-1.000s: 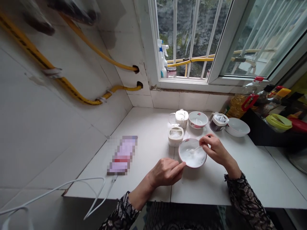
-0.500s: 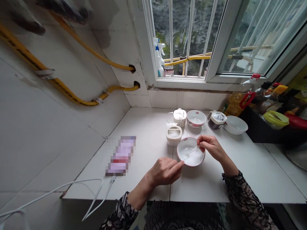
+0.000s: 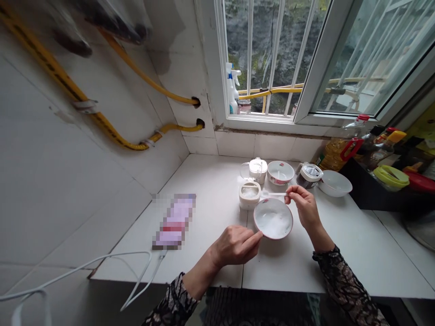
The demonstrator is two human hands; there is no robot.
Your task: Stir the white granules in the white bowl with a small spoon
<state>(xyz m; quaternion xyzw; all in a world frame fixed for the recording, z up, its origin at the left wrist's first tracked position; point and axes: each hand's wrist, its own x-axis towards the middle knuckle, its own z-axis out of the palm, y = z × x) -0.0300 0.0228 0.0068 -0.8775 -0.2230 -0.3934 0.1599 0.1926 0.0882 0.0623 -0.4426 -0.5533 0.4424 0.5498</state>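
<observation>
A white bowl (image 3: 273,219) with a reddish rim stands near the counter's front and holds white powder. My left hand (image 3: 236,245) is closed, thumb and finger pinching the bowl's near left rim. Above the bowl's far right side, my right hand (image 3: 303,205) pinches the handle end of a small white spoon (image 3: 276,194). The spoon lies about level, its head pointing left beside an open square white jar (image 3: 249,195) with white grains in it. Whether the spoon head touches the jar cannot be told.
Behind are another white jar (image 3: 258,170), a flowered bowl (image 3: 280,173), a dark-filled jar (image 3: 308,175) and a plain white bowl (image 3: 335,183). An oil bottle (image 3: 336,146) and a black condiment box (image 3: 363,186) stand right. A blurred phone (image 3: 174,222) with a white cable lies left.
My right hand has lifted the spoon out of the bowl and moved it up, its head now beside the open jar. My left hand stays on the rim. The view has shifted slightly.
</observation>
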